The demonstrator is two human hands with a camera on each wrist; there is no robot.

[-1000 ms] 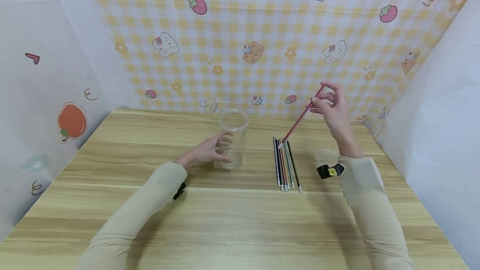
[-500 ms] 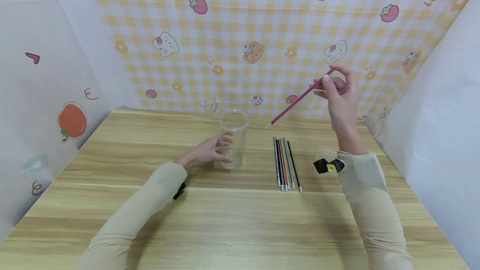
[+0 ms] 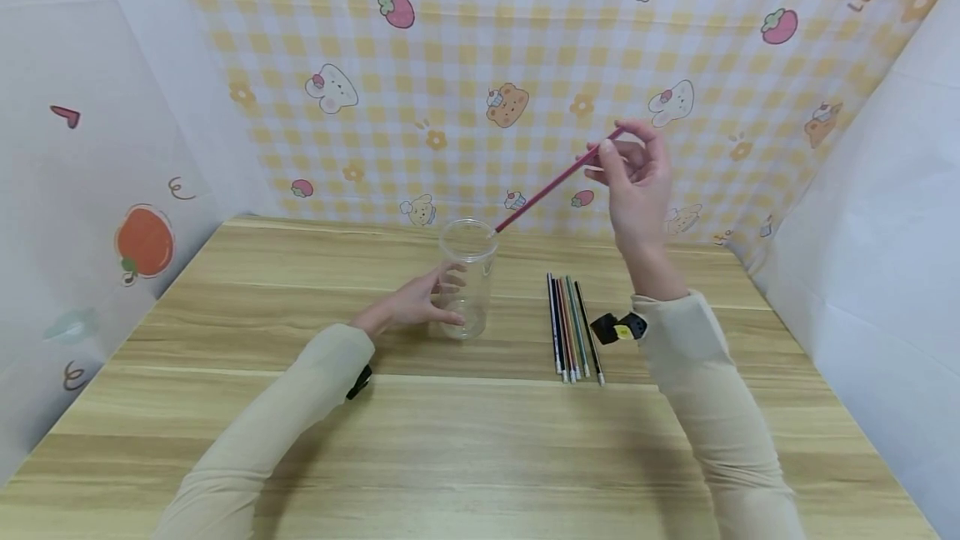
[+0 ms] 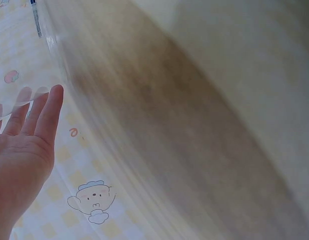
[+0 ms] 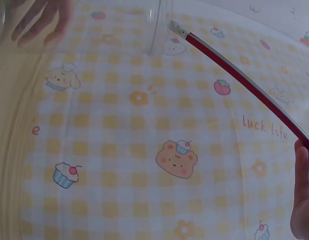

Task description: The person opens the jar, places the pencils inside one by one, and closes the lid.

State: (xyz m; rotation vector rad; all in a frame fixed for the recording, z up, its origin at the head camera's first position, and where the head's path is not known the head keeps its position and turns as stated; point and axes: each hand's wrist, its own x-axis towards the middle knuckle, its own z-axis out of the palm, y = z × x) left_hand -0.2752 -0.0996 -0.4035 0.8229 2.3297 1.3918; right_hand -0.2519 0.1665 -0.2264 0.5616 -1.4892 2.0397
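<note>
Read the table [image 3: 480,457] as a dial centred on the cup [image 3: 478,288], twelve toward the checked cloth [image 3: 390,115].

1. Container. The clear plastic cup stands upright. From where I stand I see no pencil inside; only the left hand's fingers show through the wall.

2. Hands. The left hand [image 3: 411,304], at nine o'clock, is spread wide about the cup, thumb in front and fingers behind. The right hand [image 3: 637,177], at two o'clock, pinches the red pencil [image 3: 553,182] near its upper end.

3. Pencil. It slopes down toward the cup, eraser [image 5: 178,30] leading, at the rim's two o'clock (whether it touches, I cannot tell).

4. Procedure. The step appears to be insertion. Carry the eraser toward the mouth's centre, then tilt the shaft steeper before lowering. Keep the cup braced: being light, it could tip if the rim is struck.

5. Supply. The remaining pencils [image 3: 568,327] lie side by side at three o'clock.
</note>
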